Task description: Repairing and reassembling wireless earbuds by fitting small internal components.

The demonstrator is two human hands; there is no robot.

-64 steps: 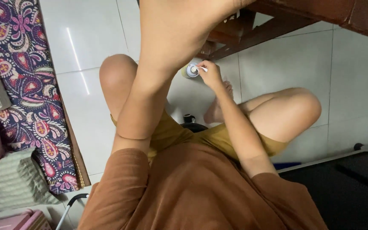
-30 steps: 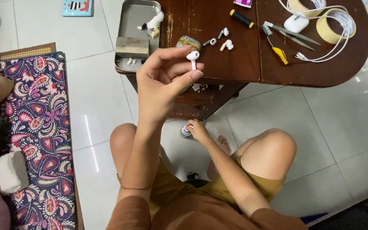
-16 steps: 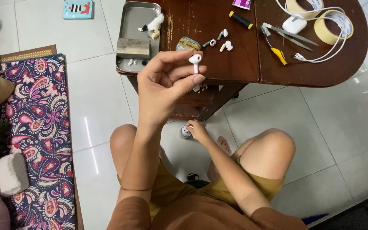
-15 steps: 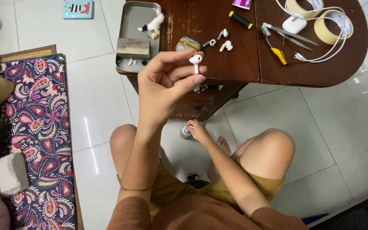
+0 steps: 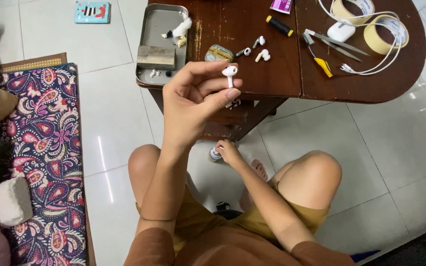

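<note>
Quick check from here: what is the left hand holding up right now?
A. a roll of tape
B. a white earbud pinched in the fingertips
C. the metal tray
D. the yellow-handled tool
B: the left hand is raised in front of the wooden table with a white earbud pinched between thumb and fingertips, while the right hand is down by the floor on a small can.

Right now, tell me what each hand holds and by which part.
The left hand pinches a white earbud by its stem, bud end up. The right hand grips a small canister on the floor by its top.
</note>
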